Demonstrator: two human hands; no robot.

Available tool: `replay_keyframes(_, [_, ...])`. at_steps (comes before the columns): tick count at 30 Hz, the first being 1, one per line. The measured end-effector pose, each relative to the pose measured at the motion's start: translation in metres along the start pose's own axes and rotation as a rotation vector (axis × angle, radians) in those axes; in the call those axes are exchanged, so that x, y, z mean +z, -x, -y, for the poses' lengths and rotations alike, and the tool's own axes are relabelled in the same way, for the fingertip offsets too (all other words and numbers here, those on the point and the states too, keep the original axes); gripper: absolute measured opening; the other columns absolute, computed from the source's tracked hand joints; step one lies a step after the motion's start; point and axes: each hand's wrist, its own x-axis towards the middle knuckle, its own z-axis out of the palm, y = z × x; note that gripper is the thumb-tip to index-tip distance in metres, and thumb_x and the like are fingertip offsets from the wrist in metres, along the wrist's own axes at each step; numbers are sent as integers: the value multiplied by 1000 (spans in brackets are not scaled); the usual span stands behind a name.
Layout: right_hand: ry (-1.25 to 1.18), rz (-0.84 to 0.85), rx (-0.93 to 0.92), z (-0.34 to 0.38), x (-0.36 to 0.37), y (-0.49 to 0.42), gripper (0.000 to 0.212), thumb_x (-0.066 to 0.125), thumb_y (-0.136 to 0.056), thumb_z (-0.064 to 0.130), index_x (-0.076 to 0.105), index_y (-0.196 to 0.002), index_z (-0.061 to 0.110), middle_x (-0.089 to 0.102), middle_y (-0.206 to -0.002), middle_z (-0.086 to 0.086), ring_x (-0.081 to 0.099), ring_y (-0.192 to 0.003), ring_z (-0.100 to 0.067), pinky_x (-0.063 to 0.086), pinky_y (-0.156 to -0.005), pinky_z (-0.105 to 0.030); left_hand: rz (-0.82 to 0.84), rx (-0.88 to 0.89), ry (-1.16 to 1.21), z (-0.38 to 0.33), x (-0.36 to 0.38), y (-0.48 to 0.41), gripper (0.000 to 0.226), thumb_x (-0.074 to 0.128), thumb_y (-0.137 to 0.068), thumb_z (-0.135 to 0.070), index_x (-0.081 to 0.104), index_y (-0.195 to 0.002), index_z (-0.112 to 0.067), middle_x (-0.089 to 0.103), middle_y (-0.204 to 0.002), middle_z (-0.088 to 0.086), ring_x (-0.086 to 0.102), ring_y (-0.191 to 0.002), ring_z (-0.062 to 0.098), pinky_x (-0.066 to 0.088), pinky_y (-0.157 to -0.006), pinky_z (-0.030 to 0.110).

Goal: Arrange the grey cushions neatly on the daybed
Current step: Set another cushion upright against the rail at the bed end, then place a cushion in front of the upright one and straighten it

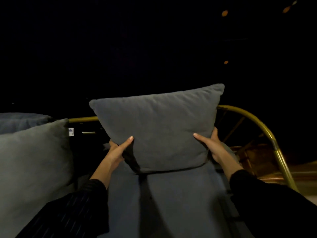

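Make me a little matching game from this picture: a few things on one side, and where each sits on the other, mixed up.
Things:
1. held cushion
2. second cushion
3. brass rail
4. seat pad

Places:
A. curving down at the far right
B. between the left hand and right hand
C. at the left edge
D. under the forearms

Pairs: 1-B, 2-C, 3-A, 4-D

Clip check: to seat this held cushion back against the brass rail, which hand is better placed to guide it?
Right, marginally. The right hand grips the held cushion on the side nearest the curved brass rail. The left hand holds the opposite edge, beside the upright cushion.
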Motion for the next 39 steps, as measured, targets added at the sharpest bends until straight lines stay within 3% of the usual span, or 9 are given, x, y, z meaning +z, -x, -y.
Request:
replay_keyframes(5, [67,-20,-1,1,3,-10,98,80,-73,29,20,-150,21,42,-146,-2,46,-120,-15,41,-101,-32,-53,-26,-8,-1,2,-16,97,76,-81,-30,10,-152,-26,37,-153,-2,38,-140,27,35,-111,57])
replay_keyframes(13, [67,-111,-7,-3,6,-10,90,81,-73,31,28,-145,19,49,-131,3,50,-117,-15,43,-103,-33,-127,9,-27,-6,9,-26,100,78,-79,-31,10,-152,-20,41,-150,3,44,-136,26,40,-110,51])
replay_keyframes(18, [206,-147,42,-11,11,-7,92,75,-77,37,22,-148,14,40,-148,-7,43,-134,-26,36,-112,-37,-103,-14,-142,2,16,-24,103,76,-81,-32,3,-154,-20,32,-157,5,35,-142,28,33,-116,50])
replay_keyframes(21, [326,-309,61,-12,30,7,85,67,-85,37,21,-150,6,37,-151,-17,40,-137,-34,33,-114,-40,-205,64,-359,1,20,-11,87,72,-85,-26,18,-150,-4,40,-152,17,42,-138,33,36,-114,41])
replay_keyframes(24, [478,-426,95,-22,66,45,69,60,-91,20,25,-145,-6,38,-147,-27,42,-133,-40,36,-109,-42,-228,83,-494,3,12,14,64,68,-86,-15,37,-140,0,54,-139,22,52,-129,36,42,-108,42])
replay_keyframes(29, [710,70,104,-82,167,133,56,65,-86,14,43,-135,-3,49,-137,-26,48,-128,-37,38,-104,-37,-114,315,-539,7,-52,65,38,63,-84,3,60,-122,0,64,-100,9,62,-95,19,52,-96,29])
replay_keyframes(32, [688,268,46,-92,232,171,57,67,-86,20,45,-135,0,53,-138,-20,51,-128,-32,38,-103,-32,-119,535,-663,-4,-129,90,36,63,-79,8,66,-114,-2,67,-104,7,65,-100,22,50,-86,13])
replay_keyframes(35, [669,388,-10,-82,291,195,64,66,-87,32,42,-139,4,51,-140,-18,50,-129,-31,40,-103,-34,-245,734,-950,-17,-221,95,40,65,-72,-3,67,-112,-4,66,-112,16,59,-110,35,38,-98,26])
replay_keyframes(39, [624,445,-67,-58,362,214,75,68,-84,40,36,-143,7,47,-145,-14,46,-133,-31,39,-106,-35,-370,807,-1080,-38,-328,94,51,62,-76,-25,60,-120,1,58,-123,21,49,-121,40,34,-107,40])
